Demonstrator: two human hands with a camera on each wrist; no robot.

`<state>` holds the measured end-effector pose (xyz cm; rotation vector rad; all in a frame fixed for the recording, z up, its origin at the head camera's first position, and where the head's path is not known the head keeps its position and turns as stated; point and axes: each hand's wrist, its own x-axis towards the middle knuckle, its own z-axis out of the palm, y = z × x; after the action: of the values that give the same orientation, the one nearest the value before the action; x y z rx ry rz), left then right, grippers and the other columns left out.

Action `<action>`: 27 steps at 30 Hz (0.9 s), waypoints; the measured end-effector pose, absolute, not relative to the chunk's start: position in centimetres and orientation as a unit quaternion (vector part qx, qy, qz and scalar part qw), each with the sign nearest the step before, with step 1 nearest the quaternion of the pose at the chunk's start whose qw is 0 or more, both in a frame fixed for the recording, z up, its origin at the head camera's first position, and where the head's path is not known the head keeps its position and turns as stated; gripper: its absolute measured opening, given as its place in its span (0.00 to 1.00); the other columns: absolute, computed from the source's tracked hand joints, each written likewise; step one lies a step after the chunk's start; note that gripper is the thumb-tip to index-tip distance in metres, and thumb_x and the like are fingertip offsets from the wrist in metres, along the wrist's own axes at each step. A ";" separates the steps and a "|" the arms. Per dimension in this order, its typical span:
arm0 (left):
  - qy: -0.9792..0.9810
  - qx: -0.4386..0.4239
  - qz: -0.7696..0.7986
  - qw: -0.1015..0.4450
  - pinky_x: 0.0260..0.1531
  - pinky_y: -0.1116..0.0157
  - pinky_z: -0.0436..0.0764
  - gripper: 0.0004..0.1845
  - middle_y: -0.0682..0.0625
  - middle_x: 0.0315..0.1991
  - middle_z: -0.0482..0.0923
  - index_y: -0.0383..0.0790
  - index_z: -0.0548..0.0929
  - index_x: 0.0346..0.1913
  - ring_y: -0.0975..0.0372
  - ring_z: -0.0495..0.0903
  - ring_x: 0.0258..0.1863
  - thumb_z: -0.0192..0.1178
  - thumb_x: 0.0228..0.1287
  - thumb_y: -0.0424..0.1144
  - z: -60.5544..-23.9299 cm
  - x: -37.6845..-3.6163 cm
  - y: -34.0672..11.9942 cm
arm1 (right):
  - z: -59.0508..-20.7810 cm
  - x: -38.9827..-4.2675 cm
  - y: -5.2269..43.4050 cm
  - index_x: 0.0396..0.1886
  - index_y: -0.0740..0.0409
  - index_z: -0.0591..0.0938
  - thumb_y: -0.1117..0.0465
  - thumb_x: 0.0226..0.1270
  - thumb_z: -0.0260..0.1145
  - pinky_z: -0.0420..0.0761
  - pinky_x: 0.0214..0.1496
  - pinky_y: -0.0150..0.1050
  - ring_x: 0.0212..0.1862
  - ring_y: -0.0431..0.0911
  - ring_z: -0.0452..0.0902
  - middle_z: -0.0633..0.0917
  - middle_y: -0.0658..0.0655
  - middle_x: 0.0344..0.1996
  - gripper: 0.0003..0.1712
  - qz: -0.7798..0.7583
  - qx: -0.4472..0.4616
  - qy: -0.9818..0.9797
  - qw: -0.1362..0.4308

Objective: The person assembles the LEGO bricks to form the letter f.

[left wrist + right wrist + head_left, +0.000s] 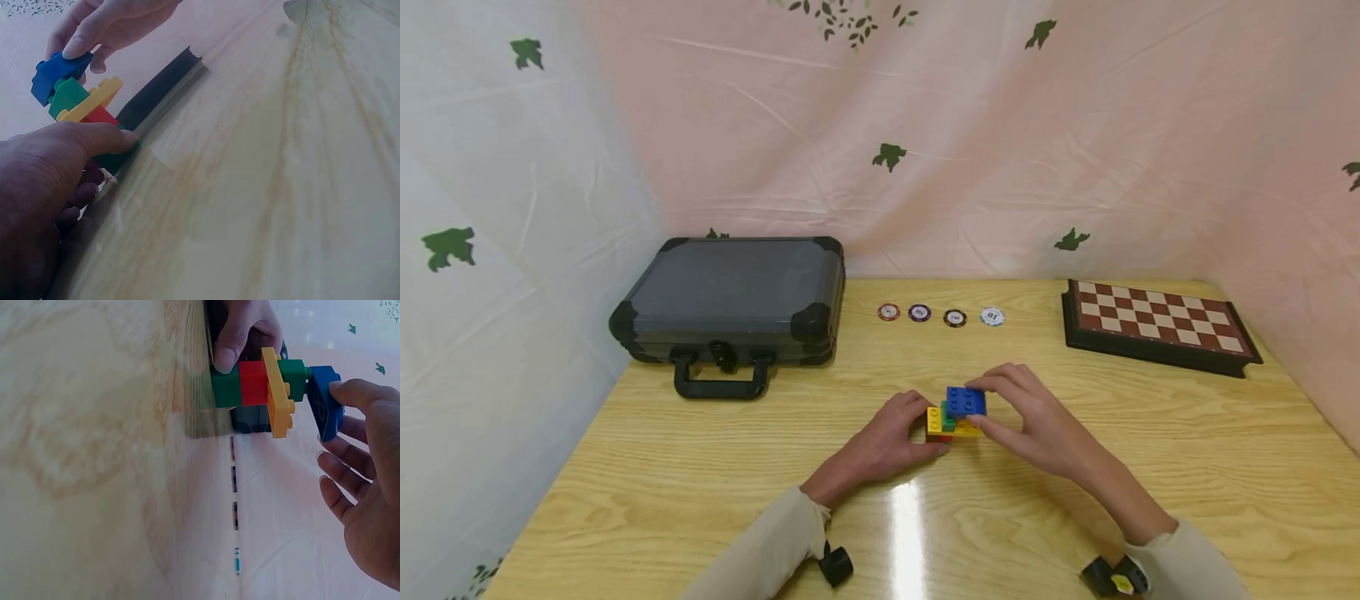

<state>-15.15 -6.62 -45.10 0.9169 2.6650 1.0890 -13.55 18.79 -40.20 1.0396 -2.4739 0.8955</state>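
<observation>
A small stack of toy bricks (953, 414) stands at the middle of the wooden table (700, 467). In the right wrist view it reads from the base up: green (225, 387), red (253, 382), a wide yellow plate (278, 394), a second green, then a blue brick (325, 403) on top. My left hand (917, 429) grips the base, thumb on the lowest green brick (115, 156). My right hand (992, 408) pinches the blue brick (53, 75) between thumb and fingers; it sits tilted on the stack.
A dark hard case (730, 300) with a handle lies at the back left. Several poker chips (940, 315) form a row behind the stack. A folded chessboard (1157, 321) lies at the back right. Fabric sheets wall in the table.
</observation>
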 end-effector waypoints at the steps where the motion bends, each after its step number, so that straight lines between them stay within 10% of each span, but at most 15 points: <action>1: 0.880 0.304 0.359 0.060 0.56 0.60 0.75 0.22 0.53 0.52 0.77 0.43 0.83 0.60 0.61 0.73 0.52 0.72 0.67 0.47 -45.1 -15.2 -6.6 | -40.2 -13.6 18.8 0.58 0.55 0.83 0.64 0.62 0.78 0.78 0.56 0.40 0.57 0.45 0.73 0.80 0.49 0.55 0.24 0.313 0.364 -0.863 0.156; 27: 0.878 0.312 0.360 0.053 0.55 0.59 0.75 0.23 0.52 0.52 0.77 0.42 0.82 0.61 0.60 0.73 0.52 0.71 0.67 0.46 -45.1 -15.1 -6.7 | -40.1 -13.7 18.7 0.57 0.55 0.84 0.64 0.62 0.78 0.80 0.52 0.42 0.53 0.42 0.75 0.83 0.47 0.51 0.23 0.308 0.389 -0.854 0.155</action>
<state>-15.12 -6.66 -45.12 0.9495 2.6677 1.0941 -13.69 18.70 -40.11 1.1146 -2.4477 0.8830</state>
